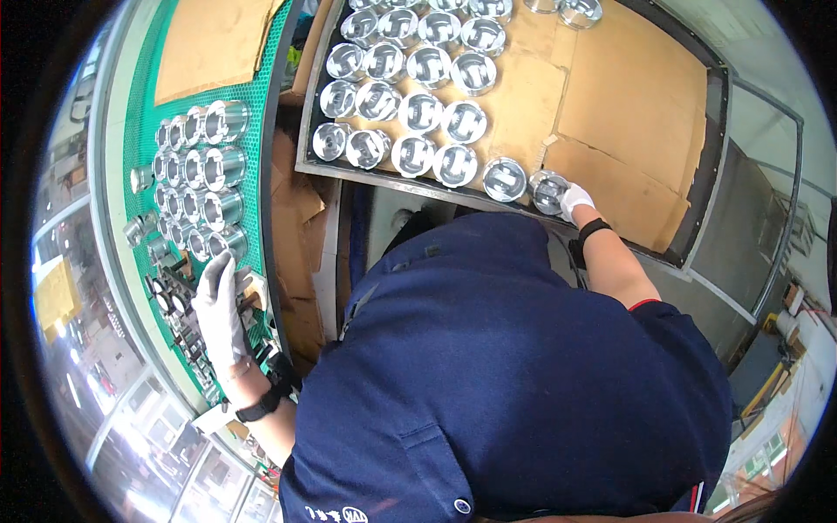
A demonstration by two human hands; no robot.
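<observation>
My right hand (pixel 575 202), in a white glove, grips a silvery metal piston (pixel 547 192) at the near edge of a cardboard-lined tray (pixel 628 87). Just left of it another piston (pixel 504 179) stands with its hollow end up. On the left, my gloved left hand (pixel 218 309) reaches over a green mat (pixel 255 174), its fingers stretched out and slightly apart. Its fingertips are at the near side of a piston (pixel 227 242), the closest one of a block of pistons lying in rows; whether they touch it I cannot tell.
Several rows of pistons (pixel 429 66) fill the tray's left part, and its dark raised rim (pixel 720 113) runs around it. Small metal parts (pixel 179 305) lie beside my left hand. A cardboard sheet (pixel 214 44) covers the mat's far end. Metal railing (pixel 798 174) stands at right.
</observation>
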